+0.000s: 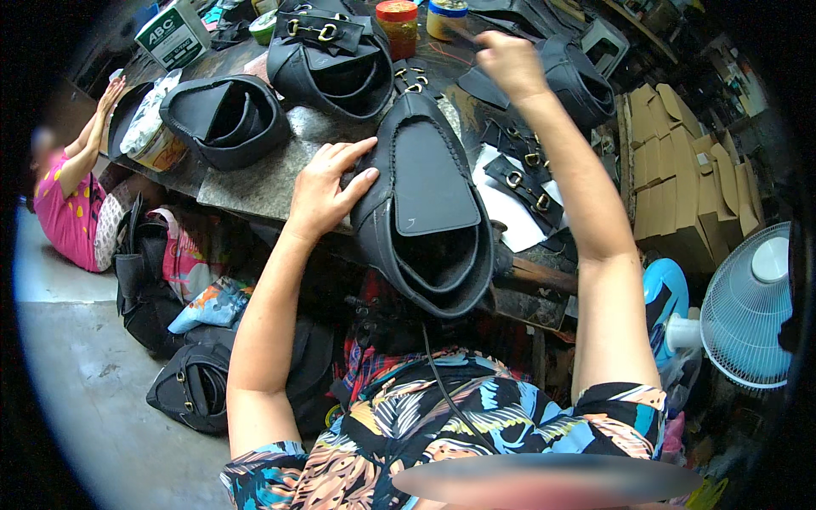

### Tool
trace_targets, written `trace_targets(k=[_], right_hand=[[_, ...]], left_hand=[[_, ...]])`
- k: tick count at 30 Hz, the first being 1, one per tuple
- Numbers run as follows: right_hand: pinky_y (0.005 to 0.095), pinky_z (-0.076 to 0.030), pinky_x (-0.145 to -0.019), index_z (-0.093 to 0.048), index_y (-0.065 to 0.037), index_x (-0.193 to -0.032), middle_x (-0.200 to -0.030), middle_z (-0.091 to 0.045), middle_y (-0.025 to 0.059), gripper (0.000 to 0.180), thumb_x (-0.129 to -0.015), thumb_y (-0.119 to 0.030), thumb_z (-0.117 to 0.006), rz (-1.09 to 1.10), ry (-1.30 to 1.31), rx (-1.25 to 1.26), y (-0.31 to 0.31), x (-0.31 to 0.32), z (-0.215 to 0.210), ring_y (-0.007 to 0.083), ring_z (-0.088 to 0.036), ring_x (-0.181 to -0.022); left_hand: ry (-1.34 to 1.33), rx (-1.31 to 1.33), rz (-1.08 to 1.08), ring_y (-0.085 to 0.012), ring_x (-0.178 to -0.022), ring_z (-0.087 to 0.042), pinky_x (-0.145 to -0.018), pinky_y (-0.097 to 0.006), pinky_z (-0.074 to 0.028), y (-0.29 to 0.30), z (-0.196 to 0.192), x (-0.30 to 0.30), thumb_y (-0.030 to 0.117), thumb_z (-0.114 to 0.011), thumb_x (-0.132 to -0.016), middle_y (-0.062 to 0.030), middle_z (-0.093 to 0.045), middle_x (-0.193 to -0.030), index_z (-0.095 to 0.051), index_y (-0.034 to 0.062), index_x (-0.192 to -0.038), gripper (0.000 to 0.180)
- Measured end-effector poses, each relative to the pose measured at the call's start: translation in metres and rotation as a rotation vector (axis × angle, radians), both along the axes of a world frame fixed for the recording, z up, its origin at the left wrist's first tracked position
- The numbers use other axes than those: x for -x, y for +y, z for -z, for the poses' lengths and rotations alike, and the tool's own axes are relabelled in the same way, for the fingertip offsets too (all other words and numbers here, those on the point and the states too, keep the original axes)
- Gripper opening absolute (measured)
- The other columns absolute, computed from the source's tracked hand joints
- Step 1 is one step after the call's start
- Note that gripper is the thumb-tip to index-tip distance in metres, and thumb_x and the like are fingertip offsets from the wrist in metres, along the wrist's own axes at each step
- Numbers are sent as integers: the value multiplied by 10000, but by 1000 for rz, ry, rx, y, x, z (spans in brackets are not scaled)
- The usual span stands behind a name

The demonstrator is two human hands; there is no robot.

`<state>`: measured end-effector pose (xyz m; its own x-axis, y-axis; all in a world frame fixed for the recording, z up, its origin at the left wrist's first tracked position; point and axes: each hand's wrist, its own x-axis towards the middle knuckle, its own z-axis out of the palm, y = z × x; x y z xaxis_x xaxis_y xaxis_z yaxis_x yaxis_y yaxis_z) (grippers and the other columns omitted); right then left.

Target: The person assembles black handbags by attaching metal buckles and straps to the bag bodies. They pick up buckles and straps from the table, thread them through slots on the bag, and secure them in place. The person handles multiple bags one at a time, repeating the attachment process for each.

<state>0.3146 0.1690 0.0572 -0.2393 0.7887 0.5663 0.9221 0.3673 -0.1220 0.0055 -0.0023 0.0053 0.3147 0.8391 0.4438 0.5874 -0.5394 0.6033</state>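
Nearest the camera is the person's patterned shirt [476, 408], with both bare arms reaching out from its sleeves. The left hand [327, 187] has its thumb and forefinger spread apart, both tips against the left side of a black shoe [429, 183]; its other fingers are partly hidden. The right hand [512, 70], raised over the table [191, 174], has its fingers curled in; it is blurred, so I cannot tell what they pinch. The shoe lies at the table's near edge, toe pointing away and opening toward the person, with a small pale mark on its smooth top panel. Just beside it on the right, black straps [534, 189] with gold buckles lie partly on white paper [500, 208]. Beyond its toe stand a red-lidded jar [397, 32] and a blue-rimmed jar [445, 20], the latter near the right hand. More black shoes sit around: a left shoe [183, 109], a far shoe [293, 64] topped with a buckled strap, and a right shoe [586, 98]. At the far left is a box [191, 30], white and green with large printed lettering. Farther out, a pink bag [174, 276] bears a print, a co-worker in a pink top [72, 195] raises both hands, and plain cardboard cartons [667, 200] stand on the right above a fan [739, 314]
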Motion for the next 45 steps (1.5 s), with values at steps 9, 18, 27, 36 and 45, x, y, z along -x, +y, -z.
trace_targets(k=[9,18,27,36,45], right_hand=[[397,-534,-870,-577,-139,-1347,-1104,-714,155,387,-992,-294,-566,-288,57,363,-53,18,15,316,-691,-1023],[295,-537,-835,-674,-1,-1183,-1028,-728,120,259,-955,-110,-620,-181,323,538,-181,-72,-4,164,-694,-937],[331,-539,-716,-723,-31,-998,-896,-719,124,125,-893,-33,-656,-71,493,-39,-262,-37,34,248,-696,-803],[367,-530,-685,-706,-101,-954,-861,-704,72,109,-877,-174,-681,1,161,18,-249,-25,59,259,-673,-777],[383,-550,-730,-705,-125,-976,-907,-728,75,167,-906,-268,-652,64,146,123,-239,-24,65,263,-697,-832]], left_hand=[[-25,31,7,-261,-958,-620,-868,-359,-499,3,4,1,281,-693,-869,-105,-679,-1066,-658,102,-1253,425],[-11,30,-4,-262,-973,-630,-872,-357,-499,8,11,3,314,-679,-888,-110,-678,-1066,-661,120,-1258,418],[8,46,-40,-261,-970,-625,-865,-353,-496,12,9,1,328,-663,-901,-99,-681,-1054,-666,114,-1251,410],[-1,-48,-60,-250,-958,-649,-849,-346,-511,33,28,11,363,-655,-912,-106,-691,-1061,-687,143,-1230,388],[-10,-29,-82,-246,-938,-669,-841,-339,-519,43,30,18,375,-644,-922,-103,-704,-1073,-684,145,-1235,391]])
